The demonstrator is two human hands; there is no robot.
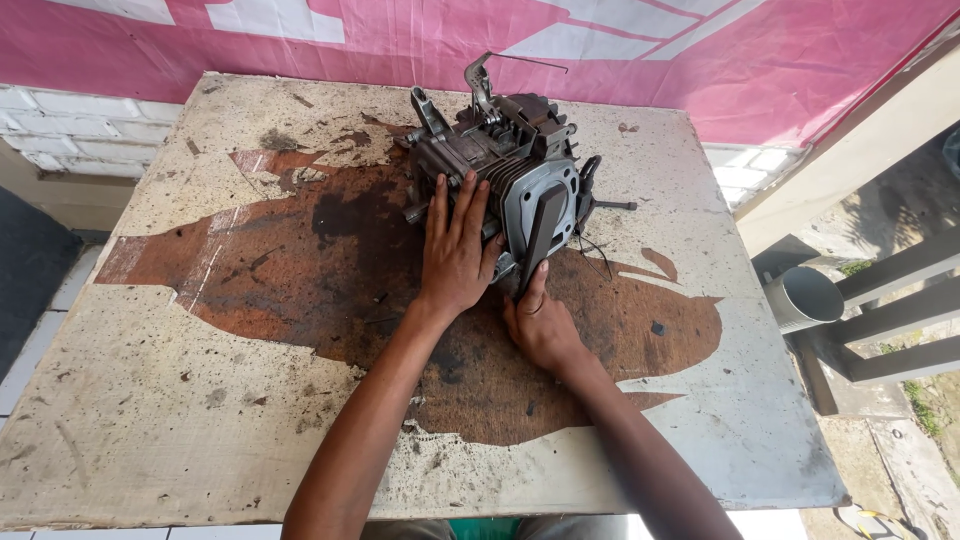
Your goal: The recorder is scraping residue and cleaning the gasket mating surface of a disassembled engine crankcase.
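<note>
A small grey engine block (500,150) with cooling fins and a round cylinder face stands near the far middle of a worn, oil-stained table (200,400). My left hand (455,250) lies flat with spread fingers against the engine's left side, steadying it. My right hand (540,325) grips the lower end of a dark flat tool (545,235), which rests upright against the cylinder face. Metal levers (480,80) stick up from the engine's top.
A pink banner (650,50) hangs behind the table. White tiled ledge at the left back (70,130). To the right, past the table edge, a grey pipe end (805,295) and metal rails (900,300) stand over the ground.
</note>
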